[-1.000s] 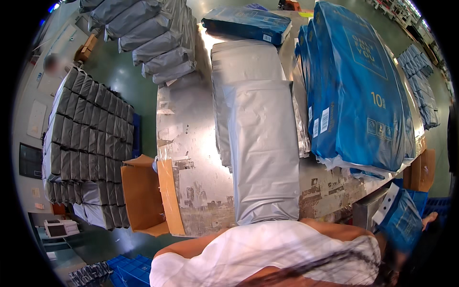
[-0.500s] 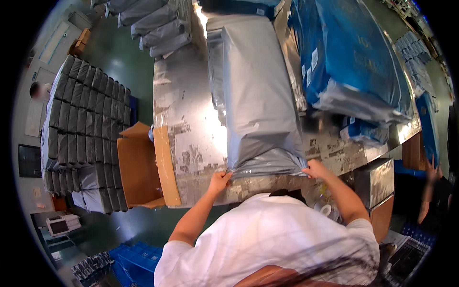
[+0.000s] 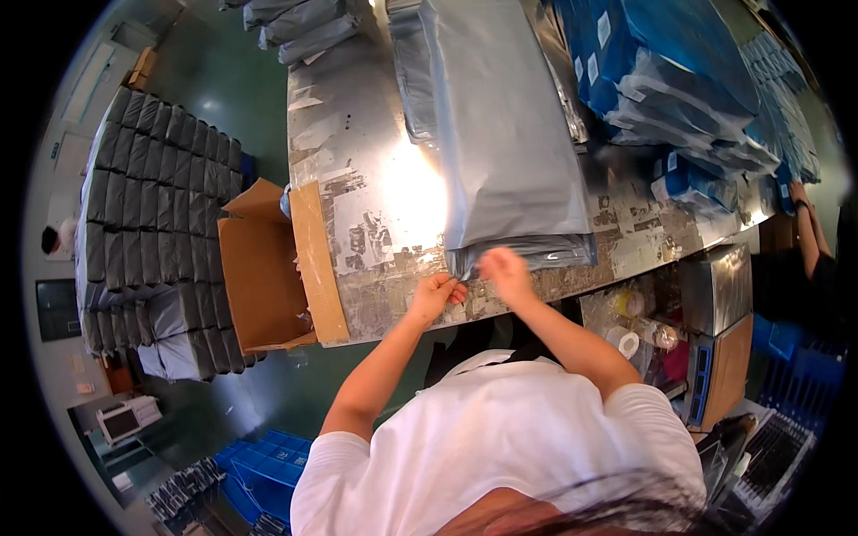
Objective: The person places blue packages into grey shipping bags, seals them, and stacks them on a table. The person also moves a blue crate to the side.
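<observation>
Pinching the near open end of the grey poly bag (image 3: 505,143) lying lengthwise on the metal table (image 3: 357,161), my left hand (image 3: 435,293) and right hand (image 3: 503,268) grip its mouth, which I judge not yet sealed, blue packs (image 3: 679,80) stacked alongside.

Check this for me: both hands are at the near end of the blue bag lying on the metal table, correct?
Not quite. In the head view the left hand and right hand are at the near end of a grey bag, not a blue one. It does lie on the metal table.
</observation>
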`<act>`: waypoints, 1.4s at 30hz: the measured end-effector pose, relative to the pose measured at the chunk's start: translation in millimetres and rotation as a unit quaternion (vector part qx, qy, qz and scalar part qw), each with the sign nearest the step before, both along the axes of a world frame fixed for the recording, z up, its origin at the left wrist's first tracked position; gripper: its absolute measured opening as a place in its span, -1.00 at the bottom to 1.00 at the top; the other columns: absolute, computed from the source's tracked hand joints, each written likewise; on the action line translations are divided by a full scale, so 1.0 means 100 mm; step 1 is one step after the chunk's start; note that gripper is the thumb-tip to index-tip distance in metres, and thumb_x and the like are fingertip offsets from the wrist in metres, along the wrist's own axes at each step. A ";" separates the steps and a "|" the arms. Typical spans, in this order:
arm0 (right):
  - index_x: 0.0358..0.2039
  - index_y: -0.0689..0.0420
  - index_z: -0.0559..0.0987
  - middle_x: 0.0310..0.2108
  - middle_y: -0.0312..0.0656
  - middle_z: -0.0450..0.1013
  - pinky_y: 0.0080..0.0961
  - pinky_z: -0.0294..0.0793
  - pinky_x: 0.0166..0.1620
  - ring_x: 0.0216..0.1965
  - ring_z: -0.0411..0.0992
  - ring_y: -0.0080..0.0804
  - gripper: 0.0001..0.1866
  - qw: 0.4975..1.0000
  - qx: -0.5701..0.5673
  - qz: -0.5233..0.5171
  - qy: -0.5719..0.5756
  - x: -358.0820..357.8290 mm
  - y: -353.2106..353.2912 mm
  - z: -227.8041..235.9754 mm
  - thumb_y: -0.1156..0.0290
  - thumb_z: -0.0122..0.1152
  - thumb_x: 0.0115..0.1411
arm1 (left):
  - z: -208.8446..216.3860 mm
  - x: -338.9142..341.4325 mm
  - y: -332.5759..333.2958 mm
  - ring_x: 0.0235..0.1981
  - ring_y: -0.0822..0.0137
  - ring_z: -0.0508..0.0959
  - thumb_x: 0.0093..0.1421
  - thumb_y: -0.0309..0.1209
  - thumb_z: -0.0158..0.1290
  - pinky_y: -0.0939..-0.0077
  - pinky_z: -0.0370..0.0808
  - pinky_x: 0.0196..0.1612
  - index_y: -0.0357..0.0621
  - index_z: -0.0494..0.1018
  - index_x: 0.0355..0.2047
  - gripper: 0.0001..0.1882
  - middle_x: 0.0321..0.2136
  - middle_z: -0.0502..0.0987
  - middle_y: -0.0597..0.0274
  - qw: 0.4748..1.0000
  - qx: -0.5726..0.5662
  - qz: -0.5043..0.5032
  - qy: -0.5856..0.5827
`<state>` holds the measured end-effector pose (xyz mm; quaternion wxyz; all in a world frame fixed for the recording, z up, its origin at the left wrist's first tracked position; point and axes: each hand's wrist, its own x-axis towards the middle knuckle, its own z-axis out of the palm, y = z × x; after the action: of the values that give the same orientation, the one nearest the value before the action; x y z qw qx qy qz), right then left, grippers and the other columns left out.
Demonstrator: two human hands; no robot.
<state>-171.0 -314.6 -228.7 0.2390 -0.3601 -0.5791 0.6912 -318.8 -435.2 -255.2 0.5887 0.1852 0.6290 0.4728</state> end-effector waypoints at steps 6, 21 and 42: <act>-0.33 0.17 0.42 -0.41 -0.15 0.35 -0.33 0.26 -0.23 -0.33 0.29 -0.22 -0.85 0.806 0.306 0.107 -0.496 3.24 -0.47 -0.82 0.41 -0.04 0.12 | 0.05 -0.14 -0.12 -0.55 0.45 0.49 0.18 -0.46 -0.12 0.64 0.43 -0.43 -0.33 0.46 -0.44 -0.79 -0.52 0.53 0.19 0.998 -0.060 -0.011 -0.022; -0.40 0.13 0.48 -0.32 -0.19 0.46 -0.41 0.39 -0.08 -0.20 0.42 -0.27 -0.84 0.687 0.651 0.283 -0.154 1.42 1.85 0.31 0.50 0.04 -0.06 | 0.57 -0.70 0.68 -0.16 0.24 0.44 -0.07 -0.47 -0.04 0.34 0.31 0.06 -0.12 0.43 -0.35 -0.78 -0.29 0.46 0.18 0.537 0.377 -0.367 0.659; -0.13 0.16 0.36 -0.26 -0.16 0.41 -0.45 0.34 -0.22 -0.27 0.37 -0.40 -0.59 0.969 0.058 -0.115 -0.213 0.99 1.34 -0.52 0.14 -0.01 0.12 | 0.09 -0.28 0.66 -0.25 0.07 0.39 0.13 -0.34 -0.08 0.37 0.31 -0.15 -0.30 0.33 -0.15 -0.67 -0.29 0.38 -0.10 0.884 0.012 0.075 0.462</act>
<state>-72.0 -180.6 -280.8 0.2083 -0.5485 -0.6110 0.5315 -346.4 -368.8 -246.4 0.1917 0.3416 0.8363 0.3836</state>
